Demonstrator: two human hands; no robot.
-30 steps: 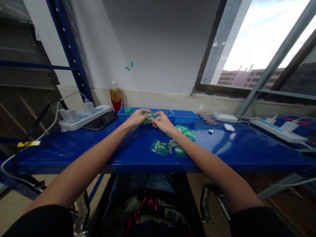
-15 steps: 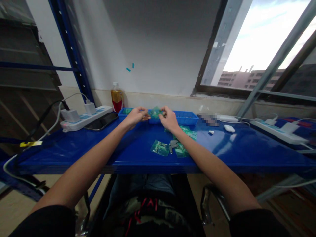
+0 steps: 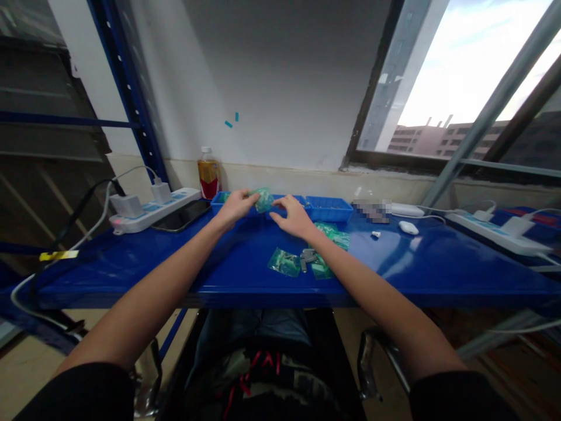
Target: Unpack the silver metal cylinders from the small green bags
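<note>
Pinched in my left hand [image 3: 238,207] is a clear green plastic bag [image 3: 263,200], held up over the row of blue bins [image 3: 328,209]. My right hand [image 3: 293,216] is just right of the bag, thumb and fingers apart, with nothing visible between them. Nearer to me on the table, a green bag with small parts inside [image 3: 284,262] lies flat. Beside it are several grey metal pieces [image 3: 307,257]. More green bags [image 3: 335,237] are heaped by my right forearm, which partly covers them.
A drink bottle [image 3: 209,173] stands behind the bins' left end. Further left lie a dark phone [image 3: 180,216] and a white power strip [image 3: 153,211] with chargers. On the right of the blue table [image 3: 236,263] are a white earbud case [image 3: 408,228], an earbud [image 3: 376,234] and another power strip [image 3: 495,233].
The green bag has moved left with my left hand. My right hand has let go of it, and its fingers have spread apart.
</note>
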